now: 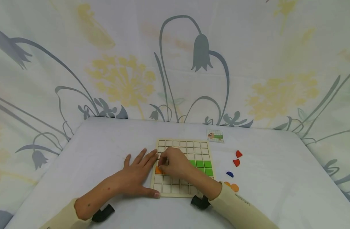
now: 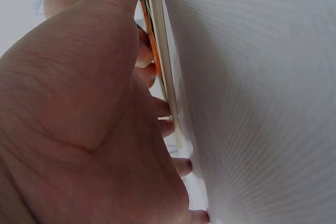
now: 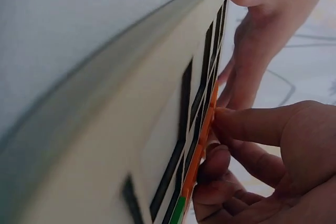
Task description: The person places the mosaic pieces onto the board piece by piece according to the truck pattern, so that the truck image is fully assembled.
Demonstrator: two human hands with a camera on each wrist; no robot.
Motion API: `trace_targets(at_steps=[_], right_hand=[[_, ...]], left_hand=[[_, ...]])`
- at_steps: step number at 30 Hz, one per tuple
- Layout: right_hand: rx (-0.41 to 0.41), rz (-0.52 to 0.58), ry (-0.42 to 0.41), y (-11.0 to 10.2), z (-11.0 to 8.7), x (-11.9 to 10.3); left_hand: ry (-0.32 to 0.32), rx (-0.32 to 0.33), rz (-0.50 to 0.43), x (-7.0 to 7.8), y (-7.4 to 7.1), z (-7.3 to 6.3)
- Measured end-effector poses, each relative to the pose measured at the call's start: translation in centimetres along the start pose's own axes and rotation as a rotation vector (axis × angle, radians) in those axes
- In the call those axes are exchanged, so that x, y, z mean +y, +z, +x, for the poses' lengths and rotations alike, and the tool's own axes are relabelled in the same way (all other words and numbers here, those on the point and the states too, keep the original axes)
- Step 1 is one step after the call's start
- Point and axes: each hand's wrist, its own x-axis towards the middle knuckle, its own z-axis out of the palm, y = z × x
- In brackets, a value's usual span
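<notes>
A pale wooden grid board (image 1: 183,195) lies on the white cloth in the head view. My left hand (image 1: 133,178) rests beside its left edge, fingers spread, with the fingertips at the upper left side and the thumb at the lower left corner. Over the board's middle, my right hand (image 1: 176,162) curls its fingers and pinches at an orange tile (image 1: 158,170) on the left side. The right wrist view has the thumb and fingertips right at a row of orange tiles (image 3: 194,166). Green tiles (image 1: 207,164) fill cells at the board's right; the hand hides the middle cells.
A small picture card (image 1: 216,136) lies beyond the board's upper right corner. To the right are two red quarter-round pieces (image 1: 236,163), a blue half-round piece (image 1: 230,174) and orange round pieces (image 1: 234,187), partly by the right sleeve. A flowered cloth (image 1: 178,63) rises behind the table.
</notes>
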Motion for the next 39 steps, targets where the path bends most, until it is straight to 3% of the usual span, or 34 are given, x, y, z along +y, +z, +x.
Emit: trace_targets(at_steps=[5,9,14,23,29,34,39], right_hand=[[0.056,-0.066,-0.026,-0.5,-0.7,0.2],[0.098,-0.06,-0.001,-2.1,-2.4,1.5],[0.14,-0.05,0.099,-5.6,-5.1,4.9],[0.266,-0.241,0.243,-12.1,-10.4,12.0],[0.24,-0.264,0.217,-14.6,-12.8,14.7],[0.176,-0.253,0.212,-14.8,-13.0,15.8],[0.15,-0.241,0.26,-14.5,-12.6,15.9]], left_hand=[[-0.001,0.0,0.005,0.0,0.0,0.0],[-0.012,-0.003,0.006,0.1,0.0,0.1],[-0.031,-0.01,0.015,0.2,0.1,0.2],[-0.041,-0.02,0.01,0.2,0.0,0.1],[-0.041,-0.024,0.006,0.0,0.2,0.2],[-0.041,-0.025,0.007,-0.1,0.3,0.2],[-0.042,-0.027,0.005,0.0,0.3,0.3]])
